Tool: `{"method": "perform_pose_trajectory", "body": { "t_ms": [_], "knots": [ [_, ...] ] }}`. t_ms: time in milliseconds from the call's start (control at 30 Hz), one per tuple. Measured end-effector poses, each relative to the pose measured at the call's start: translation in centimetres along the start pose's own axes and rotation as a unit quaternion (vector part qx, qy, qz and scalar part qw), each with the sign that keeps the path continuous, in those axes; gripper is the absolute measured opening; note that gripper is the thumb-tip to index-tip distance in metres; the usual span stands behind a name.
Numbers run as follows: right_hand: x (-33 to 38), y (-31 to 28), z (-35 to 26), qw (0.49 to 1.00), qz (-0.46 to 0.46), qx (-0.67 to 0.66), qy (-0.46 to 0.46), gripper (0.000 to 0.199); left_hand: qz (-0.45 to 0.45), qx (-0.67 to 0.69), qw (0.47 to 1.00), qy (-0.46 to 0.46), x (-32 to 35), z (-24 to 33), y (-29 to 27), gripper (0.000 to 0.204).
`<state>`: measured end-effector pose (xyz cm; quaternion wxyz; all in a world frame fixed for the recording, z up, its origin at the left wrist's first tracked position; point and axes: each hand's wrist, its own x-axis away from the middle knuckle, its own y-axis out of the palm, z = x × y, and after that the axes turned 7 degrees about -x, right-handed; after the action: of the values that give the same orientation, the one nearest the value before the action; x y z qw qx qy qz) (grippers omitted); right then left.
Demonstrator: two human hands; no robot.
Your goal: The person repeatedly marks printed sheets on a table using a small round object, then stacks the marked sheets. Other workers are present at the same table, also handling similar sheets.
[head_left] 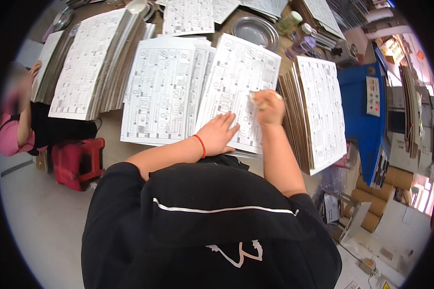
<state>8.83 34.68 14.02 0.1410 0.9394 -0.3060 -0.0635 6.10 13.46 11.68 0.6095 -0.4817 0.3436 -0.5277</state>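
Observation:
A white printed sheet [234,67] covered in black line drawings lies tilted in front of me. My left hand [219,132], with a red string on its wrist, rests on its lower part with fingers spread. On the sheet's right side is my right hand [271,108], closed round a small pale wad, perhaps cloth; the fingers hide most of it. Just left lies a fanned pile of similar sheets [154,91], its right edge beside the sheet under my hands. To the right leans a thick stack of printed boards [323,111] with brown edges.
More board stacks [89,62] stand at left, near a seated person in pink [17,130] by a red stool [77,161]. A metal bowl [255,32], a jar [290,21] and a purple-tinted bottle [301,46] stand behind. A blue machine [364,106] is at right.

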Motion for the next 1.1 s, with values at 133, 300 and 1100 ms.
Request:
{"method": "perform_pose_trajectory", "body": {
  "t_ms": [133,300,1100],
  "knots": [
    [1.2,-2.0,-8.3,0.987,-0.028,-0.104,-0.121,0.024,0.157,0.070,0.983,0.067,2.5,-2.9,-2.0,0.065],
    [4.3,-6.2,-12.6,0.973,-0.005,-0.051,-0.227,0.024,0.433,0.224,0.865,-0.122,9.6,-8.3,-4.1,0.051],
    [-8.3,-0.7,4.8,0.982,-0.009,-0.188,-0.012,0.022,0.002,0.038,0.999,-0.015,-0.4,-0.5,-0.2,0.098]
  ]
}}
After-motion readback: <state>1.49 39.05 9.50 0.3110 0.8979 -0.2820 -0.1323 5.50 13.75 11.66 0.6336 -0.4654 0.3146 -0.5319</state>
